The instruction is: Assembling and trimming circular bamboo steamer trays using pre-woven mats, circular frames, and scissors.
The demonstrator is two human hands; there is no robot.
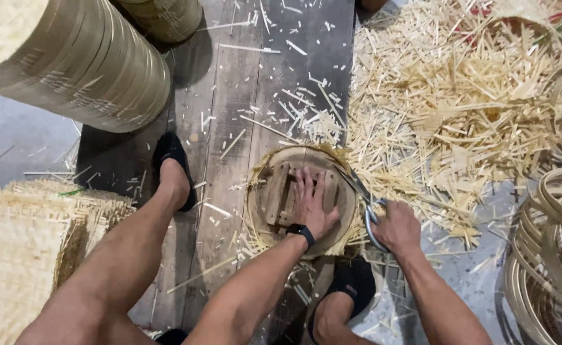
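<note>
Head view: the left hand [311, 203] is laid flat, fingers spread, on the wooden slats of a round bamboo frame [301, 199] resting on the dark plank floor [230, 96]. The right hand [396, 228] is closed around the handles of metal shears [364, 198], whose blades are set at the frame's right rim. A heap of bamboo offcuts [460, 102] is noted just to the right.

A tall stack of bamboo hoops [76, 61] is seen lying on its side at upper left. Woven mats [22, 255] are piled at lower left. Dark wooden planks [230, 96] are strewn with splinters. Bamboo offcuts [460, 102] are heaped at upper right; loose rings [549, 255] are stacked at lower right.
</note>
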